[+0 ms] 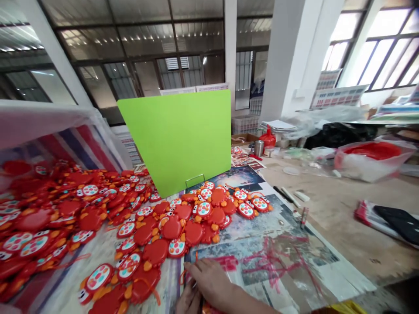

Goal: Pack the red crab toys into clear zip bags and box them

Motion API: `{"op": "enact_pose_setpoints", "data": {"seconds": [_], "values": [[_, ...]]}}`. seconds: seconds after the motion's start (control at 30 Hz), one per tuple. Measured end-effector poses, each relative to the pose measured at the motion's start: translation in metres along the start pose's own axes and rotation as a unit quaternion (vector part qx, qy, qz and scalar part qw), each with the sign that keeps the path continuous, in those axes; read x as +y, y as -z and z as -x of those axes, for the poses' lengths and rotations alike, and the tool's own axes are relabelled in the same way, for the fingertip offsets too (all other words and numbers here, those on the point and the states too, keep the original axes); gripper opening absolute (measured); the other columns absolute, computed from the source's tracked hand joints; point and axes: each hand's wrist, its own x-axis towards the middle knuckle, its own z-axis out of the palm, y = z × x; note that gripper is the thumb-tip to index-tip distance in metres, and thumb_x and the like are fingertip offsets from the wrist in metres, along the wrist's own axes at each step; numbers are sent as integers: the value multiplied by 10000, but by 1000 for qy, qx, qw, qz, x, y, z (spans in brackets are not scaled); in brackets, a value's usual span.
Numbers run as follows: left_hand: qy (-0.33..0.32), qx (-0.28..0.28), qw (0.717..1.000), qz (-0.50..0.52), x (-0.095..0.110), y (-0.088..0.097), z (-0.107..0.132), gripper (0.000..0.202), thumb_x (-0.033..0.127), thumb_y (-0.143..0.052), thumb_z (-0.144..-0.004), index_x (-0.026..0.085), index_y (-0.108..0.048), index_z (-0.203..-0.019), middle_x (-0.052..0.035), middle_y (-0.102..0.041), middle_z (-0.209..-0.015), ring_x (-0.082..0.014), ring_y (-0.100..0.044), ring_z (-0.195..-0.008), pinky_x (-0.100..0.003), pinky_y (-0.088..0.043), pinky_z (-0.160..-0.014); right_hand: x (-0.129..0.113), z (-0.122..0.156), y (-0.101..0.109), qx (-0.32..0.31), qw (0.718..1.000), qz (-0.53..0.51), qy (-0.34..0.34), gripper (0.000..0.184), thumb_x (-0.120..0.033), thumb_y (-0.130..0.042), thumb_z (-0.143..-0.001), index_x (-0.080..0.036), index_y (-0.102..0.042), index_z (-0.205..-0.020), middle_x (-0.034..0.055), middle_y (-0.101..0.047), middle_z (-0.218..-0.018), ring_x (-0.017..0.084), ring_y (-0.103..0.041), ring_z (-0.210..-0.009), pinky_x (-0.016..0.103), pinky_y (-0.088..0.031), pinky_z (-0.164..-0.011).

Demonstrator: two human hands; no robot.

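Observation:
At the bottom centre, my right hand [214,279] lies with its fingers bent and pressed together, partly over my left hand [190,301]. Closed too, the left hand sits low at the frame's edge. A thin pale sliver shows between the fingers; what they hold is hidden. Part of a red and orange piece [209,308] appears just below the hands. Beside them spreads a loose group of red plastic crab-like toys [172,227], with orange claws, googly eyes and white bellies with coloured dots. Some lie red side up, some dotted side up.
A large heap of the same toys [36,220] fills the left, on striped sheeting [78,146]. A green board [186,139] stands behind. Stained printed paper [278,257] covers the table, with pens [290,196] to the right. Farther right lie a black phone [397,223] and a red-lined bag [373,159].

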Motion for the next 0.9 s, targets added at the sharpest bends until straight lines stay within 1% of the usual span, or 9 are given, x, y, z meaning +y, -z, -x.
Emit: {"op": "enact_pose_setpoints", "data": {"seconds": [0.13,0.23,0.3,0.4,0.57,0.67,0.77,0.83,0.9], "values": [[7,-2,1000,11,-3,1,-3,620,570,-814,-560,180,-719,-1032,-134,-689,-1185,-351,-569,-1222,-459,-420,-1081,3,-2,-1,-33,995,-59,-78,383,-96,-550,-828,-204,-550,-1196,78,-682,-1012,239,-635,-917,338,-494,-796],[11,7,1000,-1,0,1,-3,621,562,-820,-546,182,-717,-1026,-139,-696,-1171,-356,-591,-1192,-487,-418,-1078,18,0,2,-36,985,-104,-132,414,-59,-515,-775,-179,-561,-1169,93,-670,-1036,226,-611,-954,317,-463,-832],[15,0,1000,-3,3,0,-1,648,577,-815,-552,175,-702,-1049,-152,-703,-1148,-349,-615,-1160,-484,-424,-1070,40,7,8,-21,977,-116,-179,392,-47,-478,-770,-170,-564,-1132,94,-667,-1016,215,-602,-940,302,-449,-821],[33,-7,999,8,5,-2,3,692,604,-804,-563,165,-671,-1082,-171,-695,-1158,-341,-626,-1143,-467,-467,-1018,87,28,22,17,955,-105,-277,376,-56,-448,-786,-153,-549,-1135,111,-660,-1029,220,-590,-956,298,-428,-809],[57,-10,998,23,7,-5,8,691,567,-793,-603,161,-627,-1136,-169,-684,-1174,-312,-669,-1049,-364,-558,-784,158,82,49,-2,906,6,-424,345,-133,-473,-830,-159,-551,-1165,74,-655,-904,208,-590,-826,266,-373,-658],[63,-7,998,14,11,-6,10,676,544,-789,-615,154,-620,-1141,-163,-696,-1137,-286,-693,-954,-308,-544,-670,173,105,62,-43,909,47,-413,298,-108,-470,-832,-173,-618,-1083,76,-669,-901,205,-594,-834,265,-375,-663],[63,-5,998,13,16,-7,10,635,525,-795,-615,151,-632,-1101,-143,-716,-1073,-262,-690,-933,-277,-526,-658,178,112,71,-65,925,55,-371,315,-50,-469,-802,-193,-685,-982,83,-681,-958,220,-585,-924,283,-408,-767],[66,-10,998,14,19,-9,10,575,510,-797,-626,153,-644,-1050,-115,-728,-1012,-241,-690,-901,-268,-519,-674,180,110,74,-45,929,62,-361,409,-3,-447,-768,-183,-694,-1040,109,-659,-1095,241,-561,-1016,320,-411,-872],[62,-18,998,10,22,-12,9,507,495,-797,-633,154,-657,-980,-81,-731,-938,-221,-689,-854,-269,-515,-706,180,103,76,5,939,59,-339,510,35,-421,-719,-162,-682,-1111,135,-605,-1212,259,-534,-1082,365,-403,-945]]}}
